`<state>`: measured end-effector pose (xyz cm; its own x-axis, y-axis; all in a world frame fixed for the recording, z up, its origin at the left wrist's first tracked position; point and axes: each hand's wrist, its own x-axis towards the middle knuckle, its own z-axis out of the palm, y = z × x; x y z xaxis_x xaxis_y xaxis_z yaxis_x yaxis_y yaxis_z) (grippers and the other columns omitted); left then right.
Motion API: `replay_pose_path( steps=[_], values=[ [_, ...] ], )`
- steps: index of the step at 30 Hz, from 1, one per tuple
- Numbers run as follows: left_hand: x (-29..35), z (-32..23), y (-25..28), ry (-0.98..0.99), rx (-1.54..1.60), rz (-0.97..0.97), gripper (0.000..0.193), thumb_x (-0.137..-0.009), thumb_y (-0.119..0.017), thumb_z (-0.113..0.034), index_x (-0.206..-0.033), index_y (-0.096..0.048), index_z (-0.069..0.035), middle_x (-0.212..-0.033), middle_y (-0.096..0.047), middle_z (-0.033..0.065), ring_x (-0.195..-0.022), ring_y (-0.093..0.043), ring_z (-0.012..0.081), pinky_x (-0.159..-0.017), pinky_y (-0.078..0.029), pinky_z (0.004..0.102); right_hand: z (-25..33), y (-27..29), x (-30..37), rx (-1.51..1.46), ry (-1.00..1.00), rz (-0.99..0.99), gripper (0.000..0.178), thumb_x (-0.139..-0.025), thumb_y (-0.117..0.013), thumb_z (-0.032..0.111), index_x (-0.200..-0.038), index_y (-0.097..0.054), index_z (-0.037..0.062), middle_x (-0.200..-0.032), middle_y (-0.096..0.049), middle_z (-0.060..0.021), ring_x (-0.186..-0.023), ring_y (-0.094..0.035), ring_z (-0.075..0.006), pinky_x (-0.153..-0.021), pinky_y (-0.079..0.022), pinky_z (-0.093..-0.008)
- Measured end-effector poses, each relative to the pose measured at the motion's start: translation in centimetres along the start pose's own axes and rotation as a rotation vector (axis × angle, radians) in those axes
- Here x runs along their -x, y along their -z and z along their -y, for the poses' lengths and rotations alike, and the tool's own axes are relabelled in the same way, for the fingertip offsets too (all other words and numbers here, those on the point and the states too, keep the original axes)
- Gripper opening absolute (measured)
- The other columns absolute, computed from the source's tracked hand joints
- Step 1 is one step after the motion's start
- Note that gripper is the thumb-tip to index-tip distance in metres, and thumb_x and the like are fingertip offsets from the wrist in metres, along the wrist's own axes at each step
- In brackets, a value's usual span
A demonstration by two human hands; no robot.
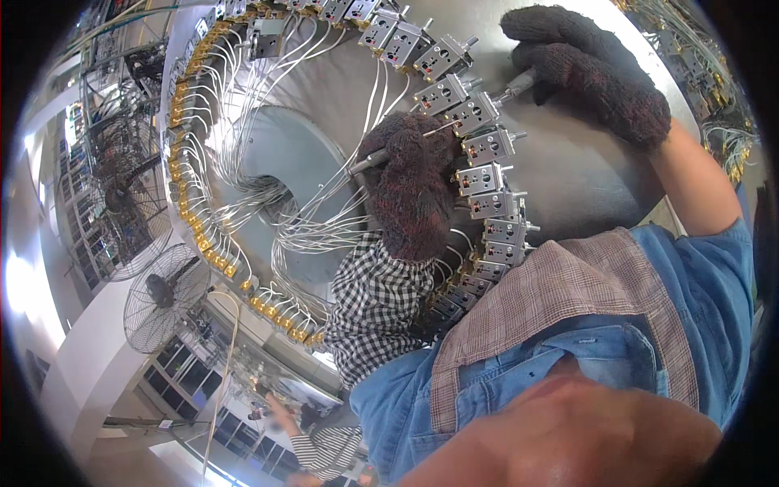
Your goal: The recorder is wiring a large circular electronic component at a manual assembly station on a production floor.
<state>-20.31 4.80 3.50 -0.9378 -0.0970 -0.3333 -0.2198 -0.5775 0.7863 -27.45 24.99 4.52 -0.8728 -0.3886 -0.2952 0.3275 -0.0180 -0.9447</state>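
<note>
Left hand: here it is, in a dark knitted glove (410,191), inside the ring, closed firmly around a slim metal tool (371,161) whose thin shaft points out at the blocks.
Right hand: over on the outer side, also gloved (604,77), fingers clamped on a grey cylindrical piece (520,82), its end right at a block's outer stud; whether they are joined, I cannot tell.
Metal block: this one (473,114) sits in the upper right of the curve, between the two hands, shaft on one face and cylinder on the other.
Why so: it looks like a two-sided hold, one hand steadying while the other works, so the block is reached from both ends at once.
White wires: they fan from the central opening (280,191) out to the ring, these strands (320,237) crowding close by the left wrist; a likely snag.
Brass-coloured fittings: lined along the far left curve (188,215), wires running into them.
Checked sleeve: the left forearm (377,304) lies across the ring's lower part, hiding some of it.
Beyond: a caged fan (165,292) at left, and a co-worker's striped top (334,450) below.
</note>
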Motion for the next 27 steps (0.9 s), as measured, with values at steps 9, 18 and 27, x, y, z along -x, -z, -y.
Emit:
replay_pose_path(
  steps=[9,18,27],
  values=[
    [0.3,-0.1,-0.5,0.013,-0.004,0.058,0.020,-0.079,-0.058,-0.022,-0.078,-0.048,-0.005,-0.068,-0.045,0.0033,-0.062,-0.045,0.0130,-0.052,-0.040,0.0252,-1.1,-0.2,-0.2,0.055,0.039,-0.110,0.038,-0.082,-0.050,0.032,-0.109,-0.053,0.0059,-0.087,-0.057,-0.0056,-0.070,-0.056,-0.0108,-0.057,-0.047,-0.0227],
    [0.0,0.3,0.4,-0.014,-0.096,0.020,0.011,-0.083,-0.049,-0.013,-0.076,-0.046,-0.004,-0.071,-0.043,0.0044,-0.061,-0.042,0.0124,-0.053,-0.041,0.0249,-0.2,-0.3,-0.4,0.174,-0.175,-0.163,0.031,-0.082,-0.046,0.032,-0.102,-0.058,0.0115,-0.076,-0.058,-0.0019,-0.044,-0.048,-0.0051,-0.033,-0.033,-0.0157],
    [-0.4,0.2,0.3,-0.132,-0.299,0.117,0.019,-0.082,-0.054,-0.020,-0.074,-0.045,-0.004,-0.068,-0.043,0.0030,-0.060,-0.041,0.0114,-0.052,-0.038,0.0235,-2.3,0.0,-1.6,0.080,0.565,0.208,0.031,-0.080,-0.058,0.015,-0.106,-0.051,0.0005,-0.090,-0.059,-0.0093,-0.073,-0.059,-0.0149,-0.059,-0.050,-0.0255]
  ],
)
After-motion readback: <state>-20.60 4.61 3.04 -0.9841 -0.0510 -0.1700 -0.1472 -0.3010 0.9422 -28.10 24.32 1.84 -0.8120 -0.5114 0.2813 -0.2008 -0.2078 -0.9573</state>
